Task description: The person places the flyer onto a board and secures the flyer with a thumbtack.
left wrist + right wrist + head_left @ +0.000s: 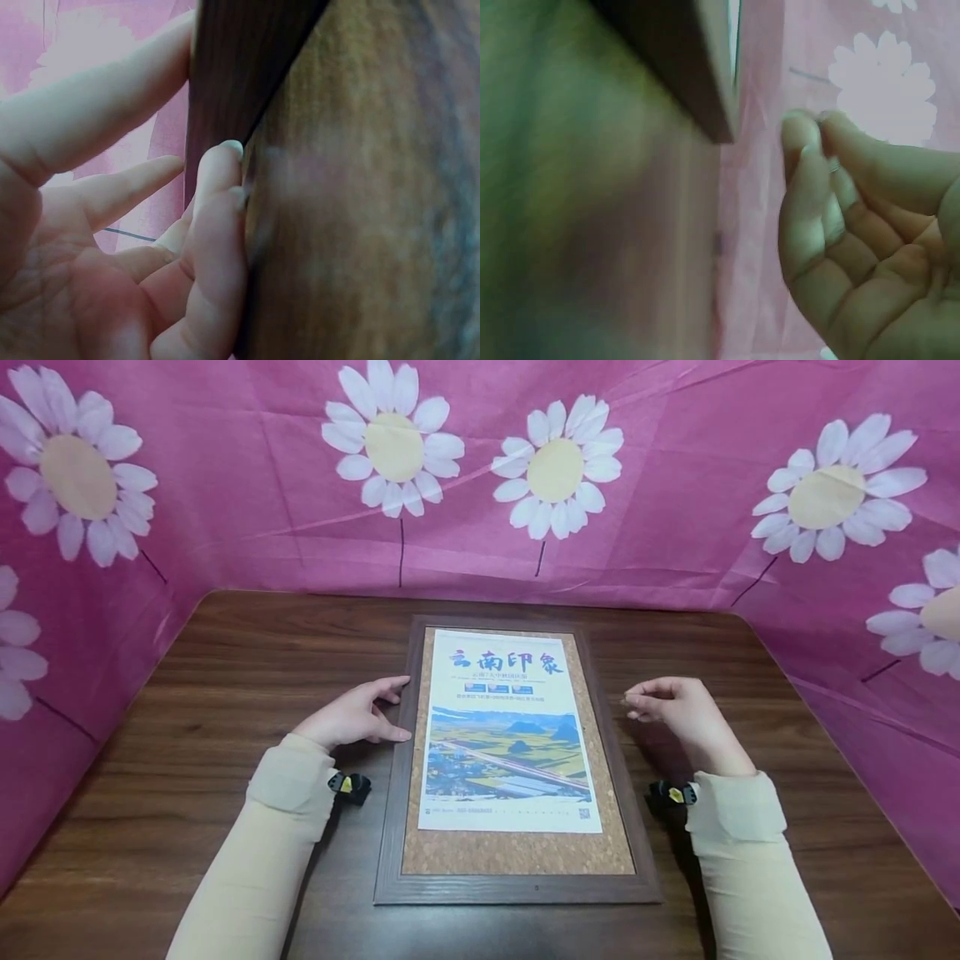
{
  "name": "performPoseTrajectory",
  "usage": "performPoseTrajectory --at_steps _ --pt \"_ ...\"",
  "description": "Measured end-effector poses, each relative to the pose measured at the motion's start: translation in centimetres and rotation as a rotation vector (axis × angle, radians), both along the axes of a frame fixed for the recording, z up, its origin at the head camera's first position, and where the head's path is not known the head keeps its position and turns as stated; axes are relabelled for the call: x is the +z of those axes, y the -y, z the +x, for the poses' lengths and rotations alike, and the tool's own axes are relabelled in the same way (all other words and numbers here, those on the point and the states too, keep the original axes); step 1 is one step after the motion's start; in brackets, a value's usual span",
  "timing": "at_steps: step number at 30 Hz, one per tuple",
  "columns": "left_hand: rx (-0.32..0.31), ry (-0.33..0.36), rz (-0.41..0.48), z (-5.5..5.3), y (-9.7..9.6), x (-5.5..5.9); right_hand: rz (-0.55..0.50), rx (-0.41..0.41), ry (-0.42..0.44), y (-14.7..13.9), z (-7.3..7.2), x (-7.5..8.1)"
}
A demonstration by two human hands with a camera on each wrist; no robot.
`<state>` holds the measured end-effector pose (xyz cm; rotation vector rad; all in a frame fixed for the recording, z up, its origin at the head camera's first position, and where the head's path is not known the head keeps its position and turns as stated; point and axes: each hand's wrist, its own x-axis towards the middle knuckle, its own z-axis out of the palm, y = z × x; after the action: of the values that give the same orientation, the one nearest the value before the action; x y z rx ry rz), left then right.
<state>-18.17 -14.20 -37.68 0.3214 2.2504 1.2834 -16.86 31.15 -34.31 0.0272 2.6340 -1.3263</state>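
A dark wooden picture frame (517, 888) with a cork backing (517, 853) lies on the brown table. On the cork rests a paper poster (513, 693) with purple-blue lettering above a landscape picture. My left hand (363, 714) is at the frame's left side, its thumb and a fingertip touching the outer edge. In the left wrist view, some fingers of that hand (112, 247) curl beside the edge near the tabletop. Right of the frame, apart from it, my right hand (682, 714) hovers with loosely bent fingers. Its thumb and fingertips come close together; no object shows between them.
The wooden table (240, 652) spreads out on both sides of the frame. Pink cloth (262, 485) with large white daisies hangs behind the table and along both sides. Each wrist carries a small black camera on a strap.
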Motion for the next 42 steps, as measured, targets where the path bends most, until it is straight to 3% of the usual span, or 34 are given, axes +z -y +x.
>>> performPoseTrajectory --at_steps 5,11,17,22,30,34,39,42 --pt "-0.004 0.009 0.007 -0.1 -0.3 0.3 -0.055 0.037 -0.039 1.5 -1.1 2.3" --pt "0.008 0.006 -0.003 -0.1 0.0 0.3 -0.004 0.113 -0.061 4.9 -3.4 4.3" --pt "0.019 0.012 0.005 -0.1 0.2 0.3 -0.073 0.141 -0.016 8.0 -6.8 4.6" --pt "0.027 0.016 0.001 -0.1 0.3 0.2 -0.143 0.141 0.060 10.3 -9.6 3.5" --pt "0.025 0.019 -0.003 0.0 0.4 -0.1 -0.255 -0.019 0.217 13.7 -11.7 0.1" --pt "0.024 0.019 -0.002 0.0 0.3 0.1 -0.336 -0.091 0.274 15.0 -11.7 -1.3" --pt "0.022 0.019 0.004 0.0 0.0 0.3 -0.438 -0.274 0.378 15.6 -11.3 -2.4" --pt "0.028 0.023 -0.005 0.1 0.1 0.3 -0.460 -0.299 0.388 15.7 -11.2 -2.6"
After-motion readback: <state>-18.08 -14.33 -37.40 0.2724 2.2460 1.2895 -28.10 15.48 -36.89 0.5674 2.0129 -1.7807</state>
